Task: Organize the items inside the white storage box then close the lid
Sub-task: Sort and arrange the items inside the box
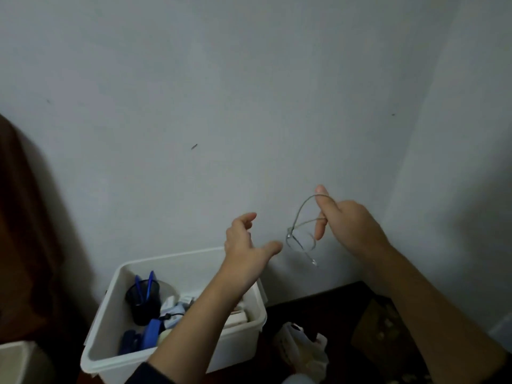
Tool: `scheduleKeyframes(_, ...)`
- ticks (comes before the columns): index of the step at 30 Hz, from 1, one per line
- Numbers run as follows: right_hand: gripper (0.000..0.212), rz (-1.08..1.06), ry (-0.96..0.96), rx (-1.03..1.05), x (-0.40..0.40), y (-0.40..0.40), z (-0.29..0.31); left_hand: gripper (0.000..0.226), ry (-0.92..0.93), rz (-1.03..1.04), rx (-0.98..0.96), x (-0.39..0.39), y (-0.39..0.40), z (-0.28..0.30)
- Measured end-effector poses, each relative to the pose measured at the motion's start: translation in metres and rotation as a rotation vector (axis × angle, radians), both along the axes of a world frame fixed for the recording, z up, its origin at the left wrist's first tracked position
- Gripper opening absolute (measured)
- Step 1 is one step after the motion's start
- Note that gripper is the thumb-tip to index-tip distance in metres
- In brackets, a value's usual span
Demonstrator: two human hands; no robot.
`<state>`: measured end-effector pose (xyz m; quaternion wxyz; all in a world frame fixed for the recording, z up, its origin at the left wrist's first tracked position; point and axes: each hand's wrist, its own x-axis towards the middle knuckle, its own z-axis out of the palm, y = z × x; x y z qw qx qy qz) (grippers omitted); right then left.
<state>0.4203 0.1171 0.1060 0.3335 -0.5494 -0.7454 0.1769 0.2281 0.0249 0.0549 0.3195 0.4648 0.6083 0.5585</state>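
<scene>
The white storage box (110,331) stands open on the floor at lower left, against the wall. Inside it are a black mesh pen cup (144,302) with blue pens, a blue stapler-like item (151,333) and several pale packets. My right hand (346,225) is raised above and right of the box and pinches the temples of a pair of thin-framed glasses (300,241), whose lenses hang down. My left hand (246,245) hovers above the box's far right corner with its fingers spread, a short gap from the glasses. No lid is in view.
A pale wall fills the background. A white plastic bag (302,350) lies on the dark floor right of the box. A brown patterned cardboard piece (388,331) leans at the right. A dark wooden surface (25,245) rises at the left, with a pale container edge (16,361) below it.
</scene>
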Motion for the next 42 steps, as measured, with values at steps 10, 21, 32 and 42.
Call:
scheduleKeyframes(10,0.06,0.313,-0.073,0.085,-0.026,-0.012,0.028,0.029,-0.04,-0.41,0.079,0.009,0.001,0.04)
scheduleKeyframes(21,0.037,0.188,0.252,0.188,-0.053,0.005,0.024,0.035,0.053,-0.336,-0.15,-0.038,-0.033,0.022)
scheduleKeyframes(32,0.04,0.415,0.051,-0.12,-0.069,0.002,-0.005,0.031,-0.139,-0.25,-0.086,-0.064,-0.035,0.02)
scheduleKeyframes(42,0.041,0.348,0.054,-0.125,-0.068,0.011,-0.016,0.041,0.112,-0.106,-0.164,-0.078,-0.032,0.01)
